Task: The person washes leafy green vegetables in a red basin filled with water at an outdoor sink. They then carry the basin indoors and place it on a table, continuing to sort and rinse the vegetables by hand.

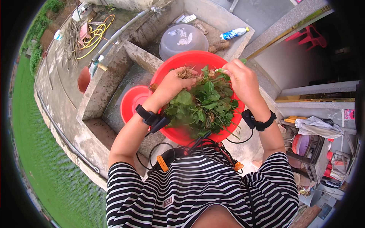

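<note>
A large red plastic basin [191, 58] is right in front of me, heaped with leafy green plants [209, 98] that still have roots. My left hand [174, 85] is over the basin's left side, its fingers closed around a bunch of plants whose brown roots [186, 73] stick up between thumb and fingers. At the right rim, my right hand [242, 78] pinches a plant stem [221, 70] between thumb and fingertips, with a leaf showing beyond the knuckles. Both wrists wear black straps with small devices and cables.
A smaller red basin [134, 99] sits in the concrete sink [99, 94] at the left. Beyond lie an upturned translucent tub [184, 41], a plastic bottle [234, 33] and a grey pipe [121, 30]. Black cables [159, 145] hang near my waist. A cluttered shelf [313, 151] stands at the right.
</note>
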The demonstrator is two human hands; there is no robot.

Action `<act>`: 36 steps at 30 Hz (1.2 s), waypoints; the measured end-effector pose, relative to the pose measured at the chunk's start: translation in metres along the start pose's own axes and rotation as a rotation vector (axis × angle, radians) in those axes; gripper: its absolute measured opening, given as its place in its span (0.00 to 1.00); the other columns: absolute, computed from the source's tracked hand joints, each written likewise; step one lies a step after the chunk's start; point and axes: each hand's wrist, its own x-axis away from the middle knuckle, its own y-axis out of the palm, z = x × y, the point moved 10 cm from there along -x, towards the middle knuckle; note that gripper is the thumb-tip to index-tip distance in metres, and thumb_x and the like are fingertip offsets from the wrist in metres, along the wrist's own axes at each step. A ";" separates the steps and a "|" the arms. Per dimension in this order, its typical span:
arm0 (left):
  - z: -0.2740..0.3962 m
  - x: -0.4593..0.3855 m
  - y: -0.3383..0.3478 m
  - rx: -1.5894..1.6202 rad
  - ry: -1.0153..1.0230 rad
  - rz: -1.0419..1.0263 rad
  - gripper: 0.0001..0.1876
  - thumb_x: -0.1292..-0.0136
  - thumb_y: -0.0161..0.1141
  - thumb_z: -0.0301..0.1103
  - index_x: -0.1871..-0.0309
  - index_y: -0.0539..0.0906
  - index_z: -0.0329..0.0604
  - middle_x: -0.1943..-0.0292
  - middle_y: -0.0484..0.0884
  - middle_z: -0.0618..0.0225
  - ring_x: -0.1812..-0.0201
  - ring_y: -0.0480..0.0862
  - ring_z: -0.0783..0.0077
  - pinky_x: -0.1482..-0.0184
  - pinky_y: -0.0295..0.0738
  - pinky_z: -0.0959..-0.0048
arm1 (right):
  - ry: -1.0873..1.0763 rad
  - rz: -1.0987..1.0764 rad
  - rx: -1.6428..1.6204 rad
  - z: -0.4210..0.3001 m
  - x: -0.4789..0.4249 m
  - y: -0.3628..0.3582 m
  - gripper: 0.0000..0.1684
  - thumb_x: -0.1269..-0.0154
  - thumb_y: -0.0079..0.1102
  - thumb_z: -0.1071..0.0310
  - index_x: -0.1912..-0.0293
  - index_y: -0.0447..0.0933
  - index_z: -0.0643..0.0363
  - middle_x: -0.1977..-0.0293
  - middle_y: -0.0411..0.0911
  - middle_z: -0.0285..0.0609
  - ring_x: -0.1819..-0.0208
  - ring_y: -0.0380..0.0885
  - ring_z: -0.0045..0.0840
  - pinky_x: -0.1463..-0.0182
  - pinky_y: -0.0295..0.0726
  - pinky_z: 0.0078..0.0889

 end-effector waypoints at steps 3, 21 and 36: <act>0.000 -0.003 0.011 -0.022 0.022 -0.045 0.18 0.35 0.65 0.33 0.44 0.80 0.38 0.61 0.81 0.75 0.65 0.77 0.83 0.58 0.74 0.79 | 0.020 -0.008 0.051 -0.006 0.005 -0.003 0.05 0.39 0.63 0.75 0.62 0.79 0.56 0.67 0.76 0.45 0.67 0.79 0.42 0.67 0.77 0.39; -0.059 -0.030 0.007 -1.208 0.026 0.041 0.13 0.42 0.64 0.38 0.57 0.84 0.44 0.64 0.86 0.51 0.58 0.85 0.48 0.53 0.79 0.54 | 0.086 -0.304 0.216 0.080 0.076 0.098 0.09 0.36 0.61 0.67 0.65 0.70 0.58 0.68 0.72 0.47 0.66 0.78 0.46 0.66 0.77 0.47; 0.001 -0.011 -0.006 -0.880 0.179 0.174 0.21 0.40 0.66 0.33 0.43 0.79 0.40 0.61 0.87 0.54 0.57 0.87 0.55 0.53 0.80 0.61 | 0.648 -0.145 -0.430 0.123 0.060 0.045 0.06 0.35 0.64 0.69 0.62 0.79 0.62 0.73 0.75 0.35 0.76 0.73 0.18 0.71 0.73 0.23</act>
